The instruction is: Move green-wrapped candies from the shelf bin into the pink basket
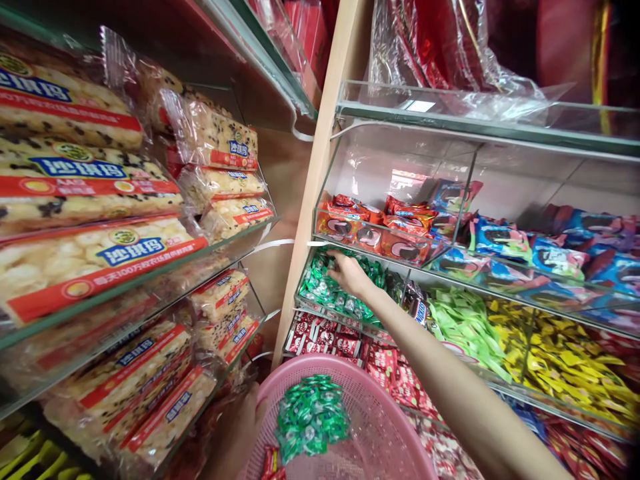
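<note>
Currently the right hand (pixel 353 275) reaches into a clear-fronted shelf compartment (pixel 345 316) filled with small, shiny, green-wrapped sweets (pixel 314 283), its fingers bent down among the wrappers at the left part of the heap; whether they are closed on any sweet I cannot tell. Low in the view, the left hand (pixel 246 421), dim and blurred, grips the left rim of a round pink plastic basket (pixel 387 403) with perforated walls, most of its fingers hidden. Inside the basket lies a pile of the same green-wrapped sweets, with a couple of small, shiny red packets (pixel 273 461) just beside it near the bottom edge of the view. The basket is below the compartment and in front of the lower shelves, where red-and-white printed packets (pixel 325 337) show just beyond its rim. Directly above the green sweets, orange-red packets (pixel 385 230) sit behind a transparent front, with blue-and-pink packets (pixel 505 240) to their right. On the green sweets' own level, farther right, are pale-green packets (pixel 465 327) and then bright-yellow packets (pixel 570 360). A pale wooden upright (pixel 309 200) separates this side from glass shelves at left, stacked with clear-wrapped, seed-speckled, cream-coloured bars (pixel 90 167) bearing red bands and blue labels.
</note>
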### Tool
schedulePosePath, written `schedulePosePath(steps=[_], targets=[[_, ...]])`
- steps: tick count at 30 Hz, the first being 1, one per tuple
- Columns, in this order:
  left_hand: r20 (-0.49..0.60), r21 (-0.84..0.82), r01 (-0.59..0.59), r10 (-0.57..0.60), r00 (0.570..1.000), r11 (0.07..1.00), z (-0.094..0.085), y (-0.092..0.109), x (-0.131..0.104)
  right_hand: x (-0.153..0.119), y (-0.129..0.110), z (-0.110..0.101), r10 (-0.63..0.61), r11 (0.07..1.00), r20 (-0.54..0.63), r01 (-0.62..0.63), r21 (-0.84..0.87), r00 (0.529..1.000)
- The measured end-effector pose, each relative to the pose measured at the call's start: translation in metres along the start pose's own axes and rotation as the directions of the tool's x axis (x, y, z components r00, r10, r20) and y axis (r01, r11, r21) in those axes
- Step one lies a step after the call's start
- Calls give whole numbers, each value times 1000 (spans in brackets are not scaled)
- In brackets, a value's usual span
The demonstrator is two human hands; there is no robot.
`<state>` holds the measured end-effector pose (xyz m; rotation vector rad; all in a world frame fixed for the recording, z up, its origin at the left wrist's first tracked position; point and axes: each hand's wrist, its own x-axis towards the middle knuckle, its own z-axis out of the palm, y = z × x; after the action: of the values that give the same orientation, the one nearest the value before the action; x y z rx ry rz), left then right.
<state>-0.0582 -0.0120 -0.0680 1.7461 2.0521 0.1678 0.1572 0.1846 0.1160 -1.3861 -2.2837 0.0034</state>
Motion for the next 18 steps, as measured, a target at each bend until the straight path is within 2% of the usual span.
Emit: schedulePosePath(steps=[4,12,15,18], targets=[[0,0,-2,2,1000,1000,0,1,0,0,6,1,9,995,-16,-8,99,1000],[-12,18,-4,4,1000,1000,-3,2,-2,-3,2,-2,-21,1000,-47,21,4,999],[-11,22,-2,2,1000,1000,-4,3,-2,-2,3,-4,29,990,-68,-20,137,997],[-15,26,-11,11,1000,1000,-4,3,-1,-2,4,-3,90,957,15,-90,275,996]])
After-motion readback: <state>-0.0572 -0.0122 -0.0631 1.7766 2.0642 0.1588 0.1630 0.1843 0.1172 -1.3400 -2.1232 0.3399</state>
